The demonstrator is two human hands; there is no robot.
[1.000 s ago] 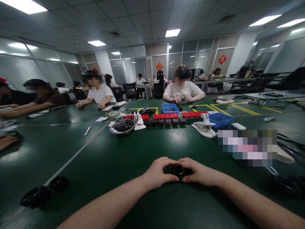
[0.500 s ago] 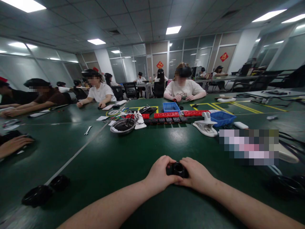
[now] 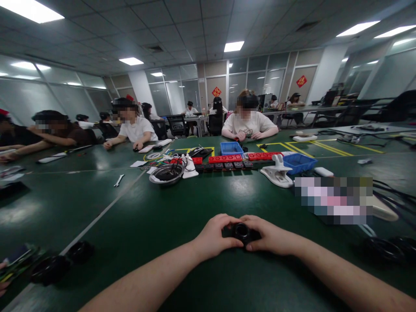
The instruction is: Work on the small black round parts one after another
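Note:
A small black part with a round, ring-like opening (image 3: 242, 232) is held low over the green table (image 3: 182, 208), near the middle of the view. My left hand (image 3: 218, 235) grips it from the left, thumb below and fingers along the far side. From the right, my right hand (image 3: 267, 235) closes on the same part, its thumb at the near edge. The fingertips of both hands nearly meet around the opening. The part's underside is hidden.
Black round parts (image 3: 50, 269) lie at the lower left, others (image 3: 385, 249) at the right. A metal bowl (image 3: 166, 174), red sockets (image 3: 225, 158), a white clamp (image 3: 277, 173) and blue trays (image 3: 299, 163) stand farther back. A co-worker (image 3: 249, 121) sits opposite.
My fingers have shifted slightly around the black part, showing more gap beside it. At the far left, another person's hand has left the table and a green board has appeared below.

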